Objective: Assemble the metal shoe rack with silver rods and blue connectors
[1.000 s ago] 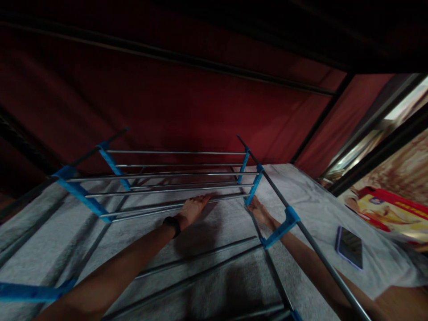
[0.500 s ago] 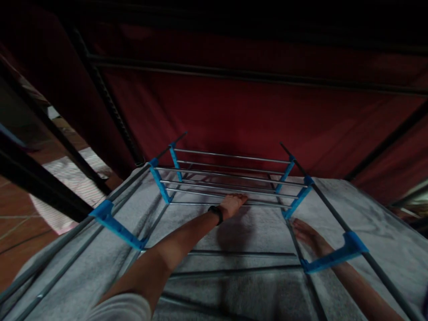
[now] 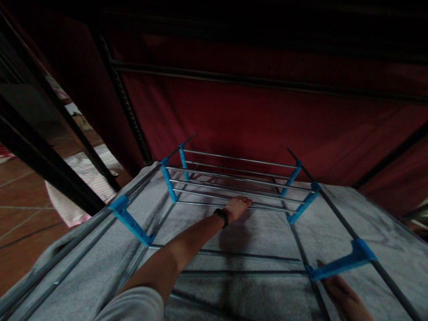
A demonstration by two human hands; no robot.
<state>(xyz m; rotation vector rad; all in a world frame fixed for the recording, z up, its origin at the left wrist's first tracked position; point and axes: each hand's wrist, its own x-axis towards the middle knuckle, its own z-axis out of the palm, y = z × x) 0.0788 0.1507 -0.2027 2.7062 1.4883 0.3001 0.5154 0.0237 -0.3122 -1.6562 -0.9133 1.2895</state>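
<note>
A rack frame of grey metal tubes lies on its side, with blue plastic brackets joined by thin metal rods (image 3: 239, 179). My left hand (image 3: 238, 206), with a dark band at the wrist, reaches into the frame. Its fingers are closed over a metal rod (image 3: 272, 208) at the lower edge of the rodded tier. At the lower right, my right hand (image 3: 341, 292) is at a blue bracket (image 3: 344, 265); the bracket hides part of the fingers, and a fingertip shows above it. Opposite stands the matching left bracket (image 3: 132, 223). Between these two brackets lie loose grey tubes (image 3: 247, 256).
Beneath the frame spreads a grey cloth (image 3: 341, 209). Dark red fabric (image 3: 234, 116) hangs behind it, crossed by a dark metal bar (image 3: 214, 76). On the left are dark posts (image 3: 47, 160), a striped cloth (image 3: 76, 187) and a tiled floor (image 3: 20, 227).
My right hand has moved down and back toward me, from beside the rodded tier to the nearer right bracket. My left hand stays at the rod. The whole view has shifted slightly.
</note>
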